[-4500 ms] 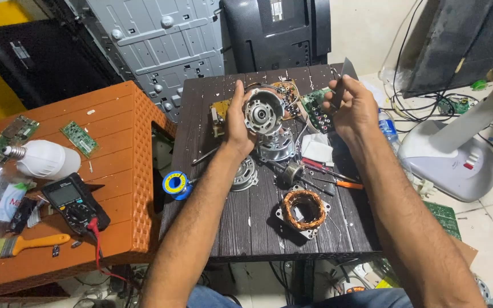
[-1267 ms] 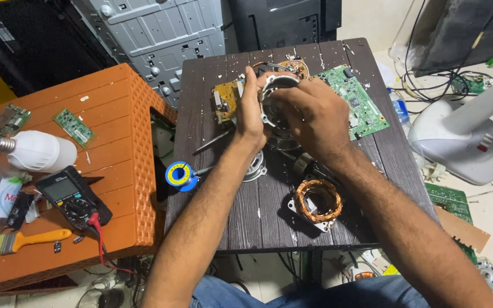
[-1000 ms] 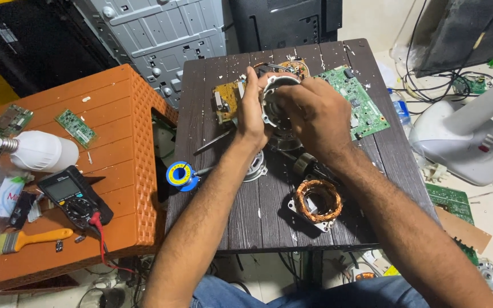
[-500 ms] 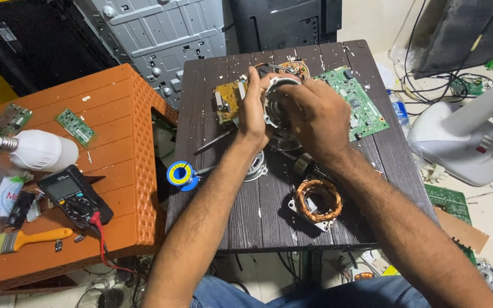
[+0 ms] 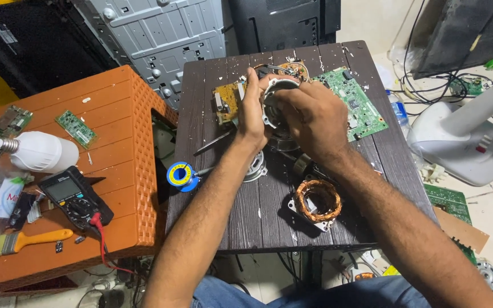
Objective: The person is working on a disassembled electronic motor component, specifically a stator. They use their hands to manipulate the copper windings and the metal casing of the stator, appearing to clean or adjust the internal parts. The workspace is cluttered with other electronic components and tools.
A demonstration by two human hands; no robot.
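Note:
Both my hands hold a round silver metal motor housing [image 5: 274,94] above the dark wooden table [image 5: 212,228]. My left hand [image 5: 250,111] grips its left rim with the thumb up. My right hand [image 5: 310,117] covers its right side and front, so most of the housing is hidden. Just below the hands lies a second silver motor cover [image 5: 256,167]. A copper-wound stator [image 5: 317,201] rests on the table near my right forearm. A green circuit board [image 5: 356,105] and a yellow-brown board [image 5: 227,101] lie on either side of the hands.
A blue and yellow solder spool [image 5: 180,174] sits at the table's left edge. The orange plastic stool [image 5: 126,125] to the left carries a black multimeter [image 5: 75,197], a white bulb [image 5: 41,153], an orange-handled brush [image 5: 21,242] and small green boards [image 5: 76,128]. A white fan base [image 5: 463,137] stands on the right.
My right hand left the table's far edge and came onto the motor housing, which both hands now hold. Over the last second the hands shifted only slightly.

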